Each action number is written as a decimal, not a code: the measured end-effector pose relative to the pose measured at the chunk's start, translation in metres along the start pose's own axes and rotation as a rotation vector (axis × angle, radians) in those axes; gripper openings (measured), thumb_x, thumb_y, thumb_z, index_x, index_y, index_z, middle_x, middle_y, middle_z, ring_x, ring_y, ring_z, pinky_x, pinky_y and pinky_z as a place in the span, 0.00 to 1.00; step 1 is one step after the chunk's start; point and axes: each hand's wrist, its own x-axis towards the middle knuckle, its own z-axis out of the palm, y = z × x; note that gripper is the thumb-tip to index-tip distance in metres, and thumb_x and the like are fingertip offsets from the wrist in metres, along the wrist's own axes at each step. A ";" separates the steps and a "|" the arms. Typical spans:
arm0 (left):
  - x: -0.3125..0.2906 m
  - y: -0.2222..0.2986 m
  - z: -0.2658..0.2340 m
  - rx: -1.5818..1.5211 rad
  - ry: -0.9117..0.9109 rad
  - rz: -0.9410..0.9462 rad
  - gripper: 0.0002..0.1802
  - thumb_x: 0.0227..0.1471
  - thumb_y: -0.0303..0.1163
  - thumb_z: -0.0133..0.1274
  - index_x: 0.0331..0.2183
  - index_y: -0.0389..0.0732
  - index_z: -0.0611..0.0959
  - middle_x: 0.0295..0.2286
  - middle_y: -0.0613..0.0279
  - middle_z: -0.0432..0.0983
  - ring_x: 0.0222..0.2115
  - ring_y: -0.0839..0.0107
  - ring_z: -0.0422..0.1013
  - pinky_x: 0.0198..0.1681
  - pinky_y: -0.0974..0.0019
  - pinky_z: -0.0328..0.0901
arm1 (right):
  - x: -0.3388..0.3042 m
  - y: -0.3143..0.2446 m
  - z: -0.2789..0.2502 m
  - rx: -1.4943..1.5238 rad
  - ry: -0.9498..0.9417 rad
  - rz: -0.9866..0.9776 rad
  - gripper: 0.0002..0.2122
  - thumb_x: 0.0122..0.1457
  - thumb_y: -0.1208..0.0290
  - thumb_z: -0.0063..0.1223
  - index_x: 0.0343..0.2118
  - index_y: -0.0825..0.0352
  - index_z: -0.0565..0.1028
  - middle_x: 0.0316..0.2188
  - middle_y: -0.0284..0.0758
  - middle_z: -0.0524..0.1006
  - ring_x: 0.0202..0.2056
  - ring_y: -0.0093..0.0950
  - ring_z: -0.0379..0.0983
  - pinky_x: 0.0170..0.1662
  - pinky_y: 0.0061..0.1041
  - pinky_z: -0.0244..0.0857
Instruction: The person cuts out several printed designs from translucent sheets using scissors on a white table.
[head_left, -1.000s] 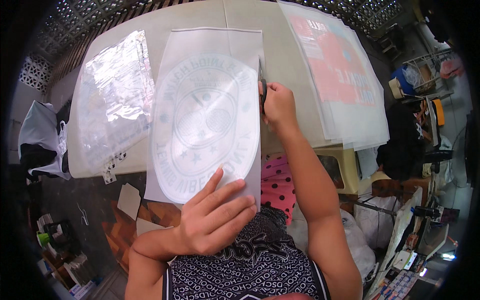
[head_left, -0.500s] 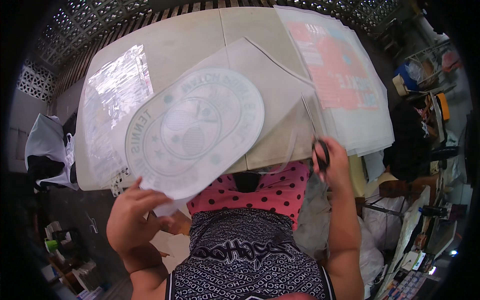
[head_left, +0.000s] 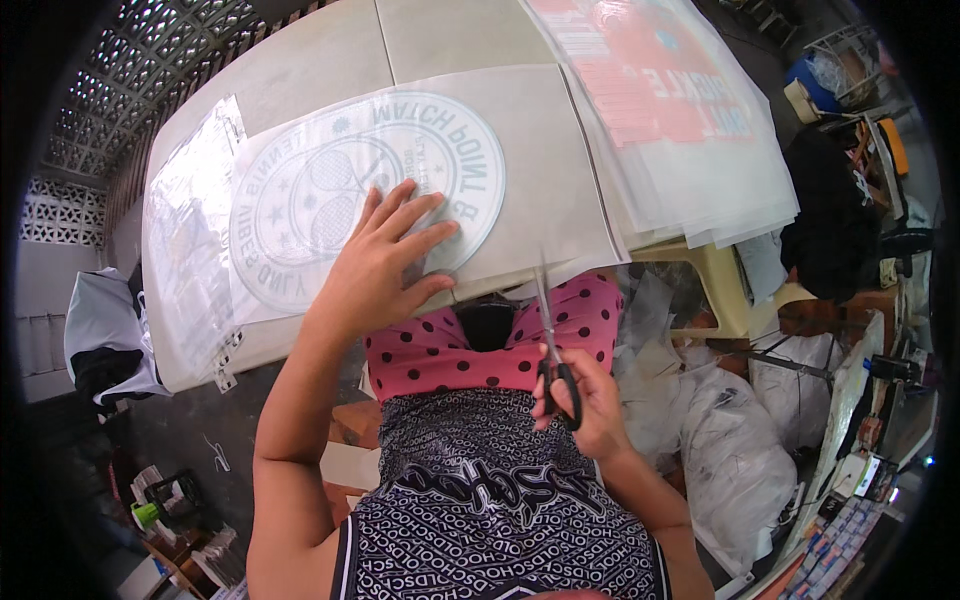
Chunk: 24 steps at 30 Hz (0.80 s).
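A translucent film sheet (head_left: 545, 160) with a large oval tennis print (head_left: 285, 215) lies flat on the pale table (head_left: 300, 65), its lower edge along the table's near edge. My left hand (head_left: 395, 250) rests on the print's right half, palm down with the fingers spread. In my right hand (head_left: 580, 400) is a pair of scissors (head_left: 552, 345) with black handles, held over my lap. Their blades point away from me toward the sheet's near edge, close to its right corner; whether they touch it I cannot tell.
At the right of the table lies a stack of clear sheets (head_left: 690, 170) with pink and red prints. Shiny clear plastic (head_left: 190, 230) covers the left end. A cream stool (head_left: 715, 285) stands below the table's right side, near plastic-wrapped bundles (head_left: 740, 440).
The printed sheet has come down from a tilted, lifted position to lie flat. My left hand has moved up from its lower left corner onto the print. The scissors have come down and left.
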 end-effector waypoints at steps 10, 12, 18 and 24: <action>0.001 0.042 0.054 0.069 0.295 0.112 0.12 0.44 0.25 0.63 0.35 0.43 0.85 0.38 0.63 0.80 0.51 0.57 0.74 0.61 0.43 0.61 | 0.008 -0.001 0.030 -0.208 0.031 -0.083 0.16 0.67 0.77 0.47 0.56 0.73 0.66 0.28 0.29 0.73 0.26 0.15 0.71 0.24 0.15 0.67; 0.000 0.042 0.055 0.072 0.326 0.110 0.11 0.43 0.24 0.62 0.34 0.42 0.85 0.37 0.63 0.81 0.49 0.56 0.75 0.60 0.43 0.63 | 0.007 -0.001 0.032 -0.207 0.040 -0.095 0.15 0.67 0.77 0.47 0.56 0.73 0.66 0.28 0.29 0.73 0.25 0.14 0.71 0.24 0.15 0.67; -0.001 0.041 0.061 0.062 0.377 0.137 0.09 0.46 0.25 0.56 0.34 0.40 0.83 0.37 0.61 0.80 0.48 0.53 0.75 0.57 0.40 0.65 | 0.009 0.000 0.039 -0.179 0.059 -0.084 0.16 0.67 0.77 0.48 0.56 0.73 0.66 0.26 0.28 0.72 0.25 0.14 0.70 0.24 0.15 0.66; 0.000 0.045 0.057 0.049 0.362 0.105 0.10 0.45 0.23 0.61 0.34 0.42 0.85 0.37 0.63 0.82 0.48 0.55 0.76 0.59 0.43 0.65 | 0.011 -0.001 0.042 -0.203 0.087 -0.084 0.17 0.67 0.75 0.51 0.55 0.73 0.67 0.26 0.28 0.73 0.24 0.14 0.69 0.23 0.15 0.64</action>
